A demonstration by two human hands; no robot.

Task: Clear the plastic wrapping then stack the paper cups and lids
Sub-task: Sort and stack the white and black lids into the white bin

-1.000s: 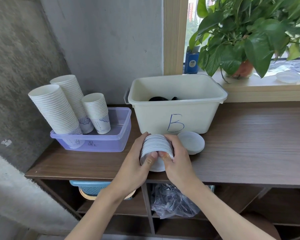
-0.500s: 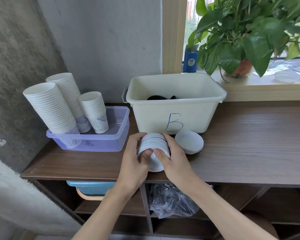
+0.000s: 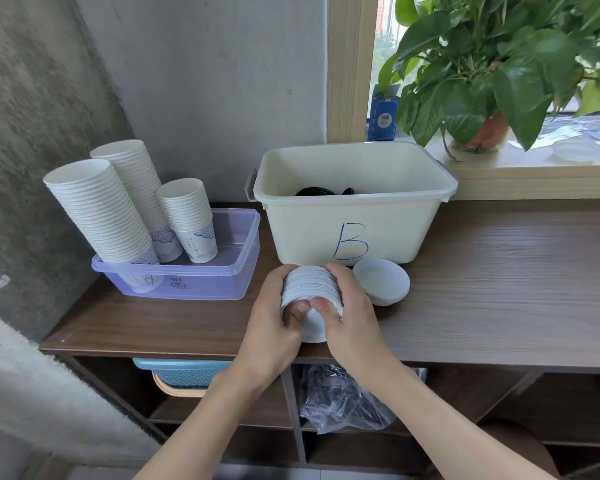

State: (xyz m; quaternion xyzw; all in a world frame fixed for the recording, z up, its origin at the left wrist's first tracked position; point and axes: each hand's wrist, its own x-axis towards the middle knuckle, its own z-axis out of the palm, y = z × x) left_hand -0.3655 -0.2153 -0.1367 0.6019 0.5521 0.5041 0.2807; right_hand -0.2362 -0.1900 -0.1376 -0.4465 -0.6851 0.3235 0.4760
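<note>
A stack of white lids [image 3: 310, 284] stands on edge on the wooden shelf top [image 3: 499, 278], near its front edge. My left hand [image 3: 274, 320] grips its left side and my right hand [image 3: 352, 318] grips its right side, both thumbs pressing on the nearest lid. A second small pile of white lids [image 3: 381, 282] lies flat just to the right. Three leaning stacks of white paper cups [image 3: 129, 209] stand in a purple tray [image 3: 194, 282] at the left. Crumpled clear plastic wrapping [image 3: 340, 400] sits on the lower shelf below.
A cream bin marked B [image 3: 350, 213] with black lids inside stands behind my hands. A potted plant [image 3: 492, 81] and a blue box [image 3: 383, 116] sit on the window sill. A blue basket [image 3: 184, 372] is under the shelf top. Concrete wall at the left.
My hands have stayed on the lid stack with only small shifts of the thumbs. The view has shifted slightly.
</note>
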